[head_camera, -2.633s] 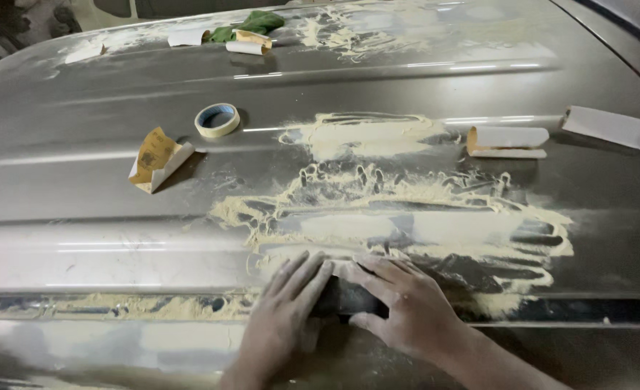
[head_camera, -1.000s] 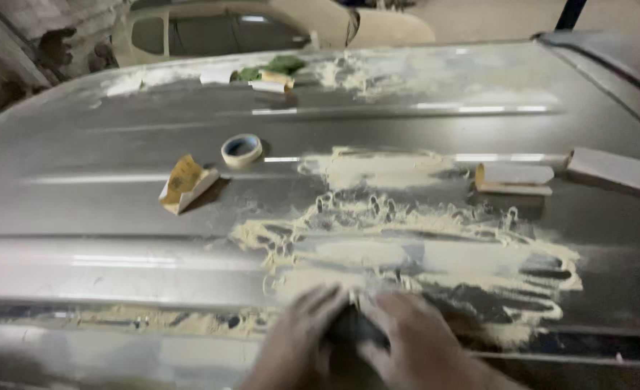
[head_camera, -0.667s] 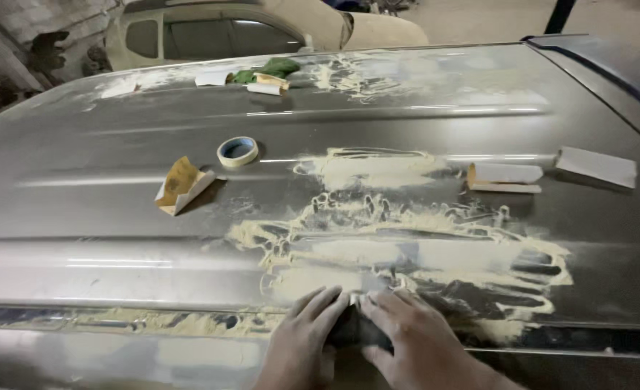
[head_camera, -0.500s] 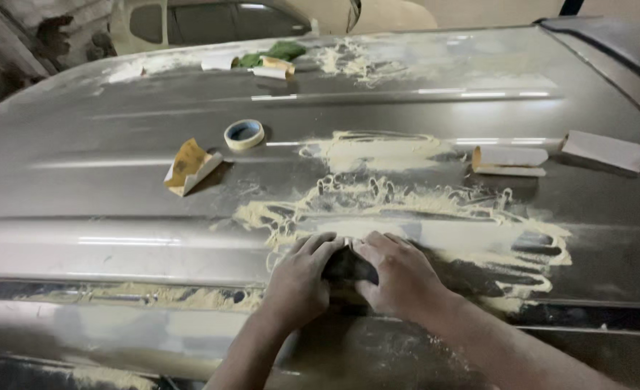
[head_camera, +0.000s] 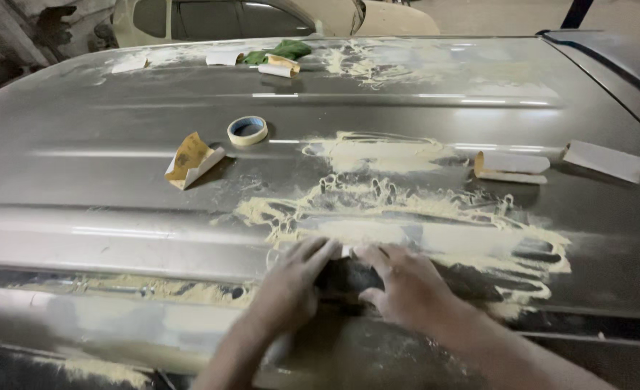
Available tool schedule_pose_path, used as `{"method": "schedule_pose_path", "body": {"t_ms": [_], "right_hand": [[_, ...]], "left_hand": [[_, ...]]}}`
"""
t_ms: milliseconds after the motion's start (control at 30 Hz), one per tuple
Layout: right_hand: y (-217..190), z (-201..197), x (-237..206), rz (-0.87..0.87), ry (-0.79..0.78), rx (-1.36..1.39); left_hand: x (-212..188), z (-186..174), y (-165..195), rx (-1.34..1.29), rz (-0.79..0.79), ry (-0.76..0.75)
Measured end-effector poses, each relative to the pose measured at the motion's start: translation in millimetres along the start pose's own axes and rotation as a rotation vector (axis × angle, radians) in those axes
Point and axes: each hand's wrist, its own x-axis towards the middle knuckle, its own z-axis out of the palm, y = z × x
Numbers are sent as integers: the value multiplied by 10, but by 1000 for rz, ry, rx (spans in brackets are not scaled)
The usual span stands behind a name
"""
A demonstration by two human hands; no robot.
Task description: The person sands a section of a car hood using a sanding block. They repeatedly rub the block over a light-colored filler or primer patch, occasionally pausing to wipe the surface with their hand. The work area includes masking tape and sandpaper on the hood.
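Note:
Both my hands press a dark sanding block (head_camera: 343, 276) flat against the grey car roof panel (head_camera: 103, 188). My left hand (head_camera: 291, 285) lies on the block's left side, fingers stretched forward. My right hand (head_camera: 403, 285) covers its right side. The block is mostly hidden between my hands. Pale yellow sanding dust and filler (head_camera: 414, 217) is smeared across the panel just beyond my fingers and to the right.
A folded yellow sandpaper sheet (head_camera: 190, 159) and a roll of masking tape (head_camera: 247, 131) lie to the far left. Two pale folded sandpaper pieces (head_camera: 511, 166) (head_camera: 603, 160) sit at the right. A green rag (head_camera: 280, 50) and more paper rest at the far edge. Another car (head_camera: 262, 18) stands behind.
My hands and the block have slid forward and back over the dusty patch, ending near the panel's front crease. The view has shifted slightly.

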Motion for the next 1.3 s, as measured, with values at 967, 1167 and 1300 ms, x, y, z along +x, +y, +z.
{"method": "schedule_pose_path", "body": {"t_ms": [967,1167,1300], "right_hand": [[-258,25,481,-293,379,-145],[-195,107,457,-417,477,-236],[-214,76,348,-251,295,-45]], "left_hand": [[137,141,-383,45,9,311],[-12,47,-311,50,68,409],[-62,103,-244,19,-20,342]]}}
